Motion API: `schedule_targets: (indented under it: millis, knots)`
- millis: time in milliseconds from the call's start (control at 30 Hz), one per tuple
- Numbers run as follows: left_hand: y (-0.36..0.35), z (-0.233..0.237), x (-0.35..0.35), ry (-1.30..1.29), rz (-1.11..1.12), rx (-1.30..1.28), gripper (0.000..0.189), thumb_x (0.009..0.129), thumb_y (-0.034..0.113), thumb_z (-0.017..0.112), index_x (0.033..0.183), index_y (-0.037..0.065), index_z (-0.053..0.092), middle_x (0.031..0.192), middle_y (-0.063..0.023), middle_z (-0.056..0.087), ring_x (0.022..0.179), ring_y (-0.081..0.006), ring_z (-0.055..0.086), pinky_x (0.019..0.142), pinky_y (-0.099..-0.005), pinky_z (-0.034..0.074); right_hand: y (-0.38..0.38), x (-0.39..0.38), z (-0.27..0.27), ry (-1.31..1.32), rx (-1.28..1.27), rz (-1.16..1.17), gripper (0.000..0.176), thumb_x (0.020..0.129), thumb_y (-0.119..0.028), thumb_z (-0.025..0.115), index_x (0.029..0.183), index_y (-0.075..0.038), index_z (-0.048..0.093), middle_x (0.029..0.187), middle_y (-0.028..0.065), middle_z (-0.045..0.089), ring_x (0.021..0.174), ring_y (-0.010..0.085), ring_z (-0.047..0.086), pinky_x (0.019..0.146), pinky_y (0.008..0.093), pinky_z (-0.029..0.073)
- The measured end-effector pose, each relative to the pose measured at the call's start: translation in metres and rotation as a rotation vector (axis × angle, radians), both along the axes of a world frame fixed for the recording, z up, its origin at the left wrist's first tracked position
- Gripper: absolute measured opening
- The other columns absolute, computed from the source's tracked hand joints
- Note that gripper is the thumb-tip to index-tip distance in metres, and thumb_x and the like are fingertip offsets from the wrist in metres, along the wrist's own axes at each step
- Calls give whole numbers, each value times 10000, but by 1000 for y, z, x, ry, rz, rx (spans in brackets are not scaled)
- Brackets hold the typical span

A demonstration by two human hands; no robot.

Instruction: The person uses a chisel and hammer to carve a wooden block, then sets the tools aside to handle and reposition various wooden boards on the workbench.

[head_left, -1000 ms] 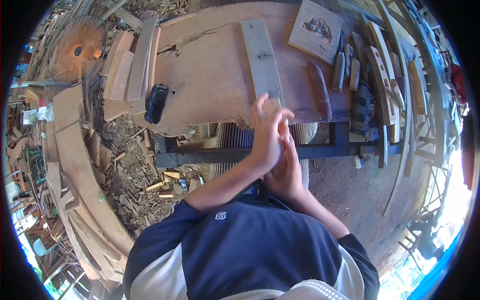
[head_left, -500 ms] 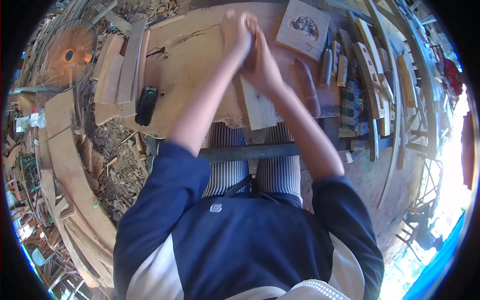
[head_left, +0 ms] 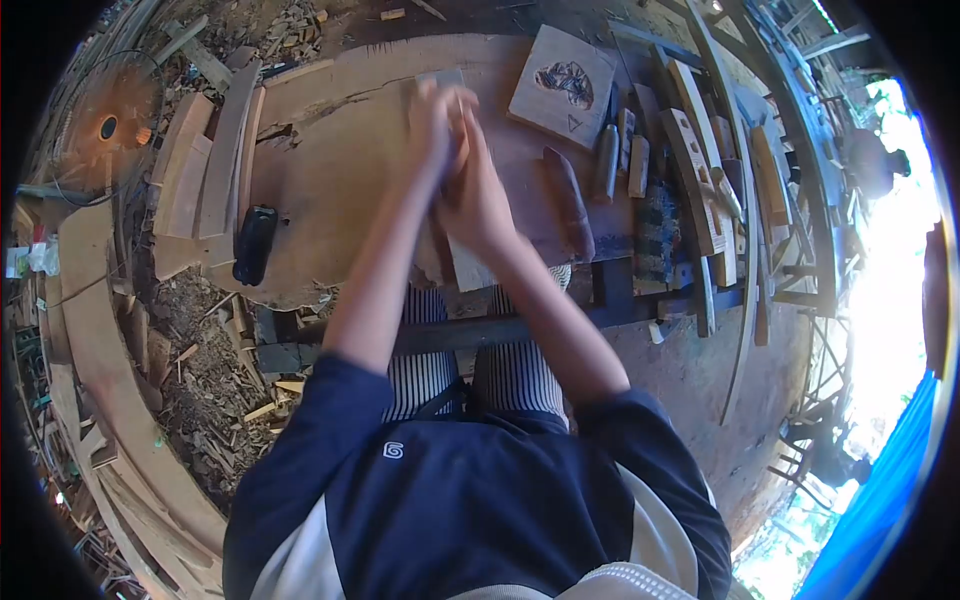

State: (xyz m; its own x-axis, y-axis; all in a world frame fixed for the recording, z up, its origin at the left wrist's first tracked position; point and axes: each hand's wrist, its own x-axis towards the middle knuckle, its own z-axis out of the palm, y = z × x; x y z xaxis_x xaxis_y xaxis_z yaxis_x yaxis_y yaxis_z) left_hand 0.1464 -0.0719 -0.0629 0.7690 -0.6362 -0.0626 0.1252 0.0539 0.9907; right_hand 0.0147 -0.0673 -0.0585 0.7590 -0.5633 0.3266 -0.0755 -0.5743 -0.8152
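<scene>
My left hand point(head_left: 432, 125) and my right hand point(head_left: 475, 205) meet palm to palm above the work board. The right hand's fingers are stretched out flat against the left. Motion smears the left fingers, which look partly bent over the right fingertips. No object shows between the palms, though the space between them is hidden. Beneath both hands lies a pale narrow wooden plank point(head_left: 468, 268), its far end point(head_left: 440, 77) visible beyond my fingers. A carved wooden block point(head_left: 535, 105) with a dark hollow lies to the right of them.
Right of my hands lie a dark tapered wooden piece point(head_left: 568, 205), a cylindrical tool point(head_left: 607, 165) and several wood strips point(head_left: 700, 190). At left are a black case-like object point(head_left: 256, 245), stacked planks point(head_left: 225, 160) and a fan point(head_left: 108, 128). Wood scraps point(head_left: 215, 400) cover the ground.
The view has shifted, so the bench things appear farther left and somewhat lower. My hands are still together, with the fingers slightly changed in position.
</scene>
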Motion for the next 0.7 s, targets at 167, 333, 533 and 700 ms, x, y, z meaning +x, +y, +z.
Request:
schedule_targets:
  millis: [167,333,533,700]
  knots:
    - [-60,-36,92,-702,4,246,176,853,240,557,920,112,658,1293,-161,454,1085,-285,519,916,-366,459,-55,69,13,135,-29,1,947,759,-85,686,1512,-33,115,1389,314,413,1258,458,454,1032,457,399]
    - [32,-9,-41,5,12,-40,242,917,273,497,852,106,659,1361,-221,369,1185,-272,448,947,-343,409,25,-40,7,20,17,60,932,724,-22,666,1492,21,140,1438,335,336,1351,460,357,1109,457,339]
    - [156,-20,-168,-1086,-166,441,415,950,77,469,1340,43,331,943,-83,580,615,-77,517,515,-207,414,137,-164,-35,-186,206,79,921,692,7,677,1475,-3,192,1471,336,279,1394,499,265,1132,540,268]
    - [56,-10,-88,467,23,-339,190,900,35,515,1064,65,604,1079,-134,548,681,-124,575,562,-198,467,50,-74,-32,-107,262,189,950,766,60,629,1500,-13,31,1555,261,148,1458,341,183,1186,431,154]
